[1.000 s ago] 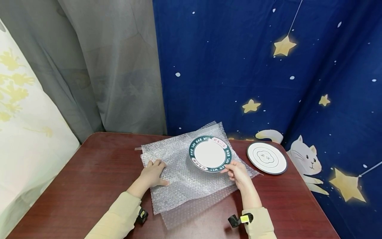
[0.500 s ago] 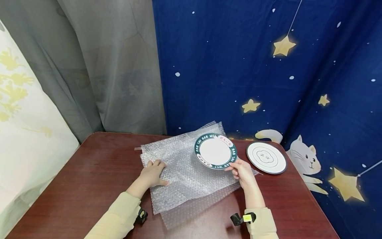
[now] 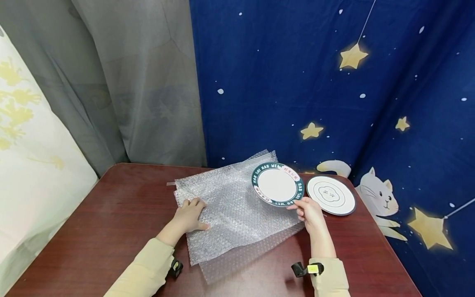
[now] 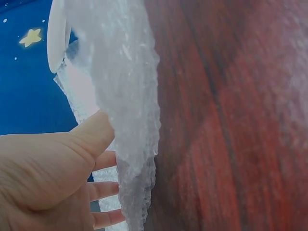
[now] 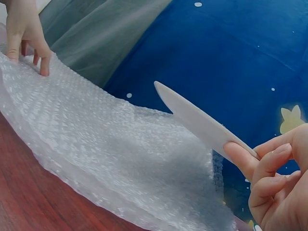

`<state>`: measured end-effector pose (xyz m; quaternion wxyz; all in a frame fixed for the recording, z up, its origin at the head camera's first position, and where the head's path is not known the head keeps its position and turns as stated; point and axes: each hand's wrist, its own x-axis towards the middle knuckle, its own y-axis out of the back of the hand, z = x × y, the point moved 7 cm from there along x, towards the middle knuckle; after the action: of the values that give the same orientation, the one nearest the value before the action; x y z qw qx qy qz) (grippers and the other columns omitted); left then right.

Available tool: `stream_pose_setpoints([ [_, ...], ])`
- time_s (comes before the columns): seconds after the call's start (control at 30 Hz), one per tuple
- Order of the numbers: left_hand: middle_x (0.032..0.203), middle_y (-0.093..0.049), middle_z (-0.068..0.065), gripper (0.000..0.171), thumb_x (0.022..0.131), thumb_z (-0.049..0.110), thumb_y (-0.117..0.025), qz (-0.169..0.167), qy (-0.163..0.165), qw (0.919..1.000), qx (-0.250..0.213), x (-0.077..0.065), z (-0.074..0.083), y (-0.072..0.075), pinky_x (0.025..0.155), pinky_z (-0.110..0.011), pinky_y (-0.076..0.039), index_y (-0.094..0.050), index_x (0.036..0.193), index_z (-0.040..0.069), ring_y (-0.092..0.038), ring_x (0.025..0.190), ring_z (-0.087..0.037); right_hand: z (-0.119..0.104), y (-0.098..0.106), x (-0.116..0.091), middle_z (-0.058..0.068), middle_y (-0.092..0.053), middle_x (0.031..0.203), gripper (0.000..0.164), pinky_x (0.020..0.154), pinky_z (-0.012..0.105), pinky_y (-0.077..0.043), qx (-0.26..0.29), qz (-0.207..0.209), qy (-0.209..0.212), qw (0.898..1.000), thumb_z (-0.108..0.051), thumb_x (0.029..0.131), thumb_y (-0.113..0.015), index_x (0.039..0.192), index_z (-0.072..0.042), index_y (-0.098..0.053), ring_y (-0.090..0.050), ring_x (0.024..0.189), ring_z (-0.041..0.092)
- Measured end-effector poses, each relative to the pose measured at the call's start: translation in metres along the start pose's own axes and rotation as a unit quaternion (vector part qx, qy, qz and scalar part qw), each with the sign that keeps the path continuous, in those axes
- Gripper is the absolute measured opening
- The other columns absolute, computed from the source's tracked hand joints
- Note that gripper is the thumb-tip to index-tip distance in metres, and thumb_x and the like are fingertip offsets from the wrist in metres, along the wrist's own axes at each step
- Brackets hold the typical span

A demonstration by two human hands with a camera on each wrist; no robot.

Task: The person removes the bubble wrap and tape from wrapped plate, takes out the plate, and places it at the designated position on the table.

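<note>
A plate with a dark green lettered rim (image 3: 277,184) is held up over the bubble wrap by my right hand (image 3: 309,212), which pinches its near right edge between thumb and fingers. Seen edge-on, the plate (image 5: 197,118) tilts above the sheet in the right wrist view. My left hand (image 3: 190,216) rests with spread fingers on the left side of the bubble wrap (image 3: 230,210). In the left wrist view, the thumb and fingertips of the left hand (image 4: 57,168) lie against the bubble wrap sheet (image 4: 130,96).
A second white plate (image 3: 331,195) with a dark rim and a line drawing lies at the table's back right, just beyond the held plate. Another layer of bubble wrap (image 3: 237,264) sticks out underneath toward the front. Curtains (image 3: 259,82) hang behind the reddish-brown table (image 3: 111,214).
My right hand has carried the green-rimmed plate to the right and slightly back, toward the second plate. The left hand stays in place on the bubble wrap.
</note>
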<state>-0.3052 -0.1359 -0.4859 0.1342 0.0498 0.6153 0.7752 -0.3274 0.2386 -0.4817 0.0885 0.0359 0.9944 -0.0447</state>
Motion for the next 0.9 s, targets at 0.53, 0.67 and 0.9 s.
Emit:
stream_pose_setpoints([
  [0.53,0.144,-0.035,-0.027,0.075,0.077,0.045,-0.077,0.002,0.002,1.0,-0.007,-0.001,0.0,-0.001,0.096,-0.065,-0.032,-0.05,0.135,0.004,-0.028,0.129,-0.052,-0.003,0.019,-0.001,0.002,-0.068,0.063,0.018,0.042,0.017,-0.029,0.02,0.034,-0.004,0.999,-0.002,0.096,-0.048,0.079,-0.006,-0.046,-0.035,0.043,0.003],
  [0.67,0.144,-0.034,-0.027,0.075,0.078,0.045,-0.077,0.001,0.0,1.0,-0.009,-0.002,0.0,-0.001,0.097,-0.064,-0.031,-0.049,0.135,0.004,-0.028,0.129,-0.053,-0.003,0.023,-0.001,0.003,-0.068,0.062,0.021,0.041,0.017,-0.029,0.035,0.043,-0.001,0.998,-0.001,0.095,-0.049,0.076,-0.008,-0.047,-0.035,0.043,0.003],
  [0.9,0.145,-0.033,-0.027,0.074,0.078,0.044,-0.077,0.003,-0.003,0.9999,-0.016,-0.002,0.0,0.0,0.097,-0.065,-0.03,-0.05,0.135,0.004,-0.027,0.129,-0.054,-0.006,0.033,-0.002,0.003,-0.069,0.063,0.024,0.042,0.017,-0.028,0.057,0.062,-0.003,0.996,-0.003,0.097,-0.05,0.073,-0.008,-0.046,-0.036,0.043,0.004],
])
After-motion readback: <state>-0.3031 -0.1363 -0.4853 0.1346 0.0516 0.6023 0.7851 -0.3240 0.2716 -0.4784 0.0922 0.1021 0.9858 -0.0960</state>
